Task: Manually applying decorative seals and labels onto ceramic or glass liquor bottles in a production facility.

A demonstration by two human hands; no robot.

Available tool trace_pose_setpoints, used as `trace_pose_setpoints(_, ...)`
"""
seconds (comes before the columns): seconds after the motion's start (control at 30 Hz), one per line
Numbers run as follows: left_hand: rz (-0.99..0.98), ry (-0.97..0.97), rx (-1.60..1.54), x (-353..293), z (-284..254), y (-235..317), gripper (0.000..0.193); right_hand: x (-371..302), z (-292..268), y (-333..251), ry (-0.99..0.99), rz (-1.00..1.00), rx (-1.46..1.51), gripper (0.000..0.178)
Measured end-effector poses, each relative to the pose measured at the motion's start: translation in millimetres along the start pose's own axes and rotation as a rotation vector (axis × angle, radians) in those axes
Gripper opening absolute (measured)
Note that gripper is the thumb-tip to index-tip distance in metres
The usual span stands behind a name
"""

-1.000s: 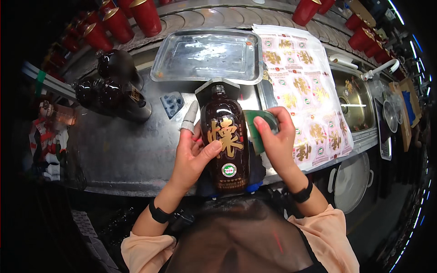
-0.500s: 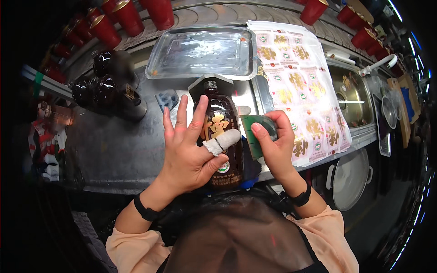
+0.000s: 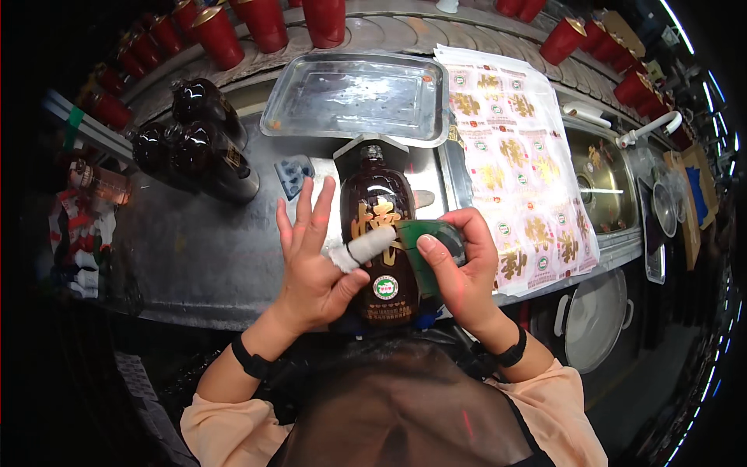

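A dark brown glass bottle (image 3: pixel 354 265) lies in front of me, its neck pointing away into a grey angled holder (image 3: pixel 397 143). It bears a gold character and a small round white-and-green emblem. My left hand (image 3: pixel 311 280) is open at the bottle's left side, fingers spread. Its white-wrapped index finger (image 3: pixel 362 249) reaches over the gold character, apparently touching it. Between thumb and fingers, my right hand (image 3: pixel 471 272) grips a flat green scraper (image 3: pixel 424 257). The scraper's left edge meets the bottle's right side, close to the wrapped fingertip.
A metal tray (image 3: pixel 354 136) stands beyond the bottle. Printed decal sheets (image 3: pixel 517 148) lie right, beside a sink (image 3: pixel 615 218). Several dark bottles (image 3: pixel 210 159) and a small blue-patterned piece (image 3: pixel 295 176) are left. Red cups (image 3: pixel 218 39) stand on a conveyor (image 3: pixel 389 31) behind.
My left hand has drawn back to the left, uncovering more of the bottle's front. The green scraper has come left against the bottle. Red cups have shifted right along the conveyor.
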State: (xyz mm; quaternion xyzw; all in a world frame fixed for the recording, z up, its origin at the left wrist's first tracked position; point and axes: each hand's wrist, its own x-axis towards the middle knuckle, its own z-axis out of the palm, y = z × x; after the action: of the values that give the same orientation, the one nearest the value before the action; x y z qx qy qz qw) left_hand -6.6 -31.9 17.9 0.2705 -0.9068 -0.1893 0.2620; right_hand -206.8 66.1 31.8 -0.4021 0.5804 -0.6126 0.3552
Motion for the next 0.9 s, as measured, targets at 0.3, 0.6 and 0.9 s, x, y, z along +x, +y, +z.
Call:
trace_pose_setpoints(0.3, -0.035, 0.016, 0.036, 34, -5, -13, 0.039, 4, 0, -1, -0.004, 0.040, -0.021, 0.020)
trace_pose_setpoints(0.6, -0.147, 0.053, -0.166, 7, 2, -5, 0.055, 53, 2, 1, -0.013, -0.023, -0.175, 0.018)
trace_pose_setpoints(0.9, -0.266, 0.172, -0.341, -16, 15, -12, 0.046, 37, 3, -26, -0.174, -0.564, -0.598, 0.030)
